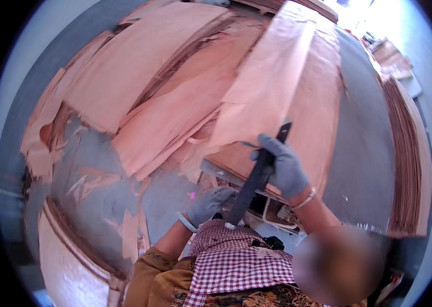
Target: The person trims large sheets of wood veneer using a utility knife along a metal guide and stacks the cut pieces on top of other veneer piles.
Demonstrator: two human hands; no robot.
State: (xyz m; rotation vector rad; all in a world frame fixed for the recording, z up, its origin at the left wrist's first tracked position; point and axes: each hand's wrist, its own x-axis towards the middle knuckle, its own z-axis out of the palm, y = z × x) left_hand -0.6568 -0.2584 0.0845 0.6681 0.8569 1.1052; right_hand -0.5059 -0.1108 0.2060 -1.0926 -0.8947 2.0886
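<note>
A long, flat, dark blade-like tool (pixel 255 185) slants across the front of my checked apron. My right hand (pixel 285 169), in a grey glove, is closed around its upper part, and the narrow tip points away from me. My left hand (pixel 212 203), also gloved in grey, is at my waist beside the tool's lower end. Its fingers are curled in, and what they hold, if anything, is hidden. Just beyond the tool, a long pale wood veneer sheet (pixel 264 84) lies over a stack of veneer (pixel 315 110).
More veneer sheets (pixel 144 56) lie in loose, overlapping piles ahead and to the left. A tall veneer stack (pixel 405 158) stands at the right, and another (pixel 73 256) at the near left. Torn veneer strips (pixel 131 233) litter the grey floor (pixel 106 199).
</note>
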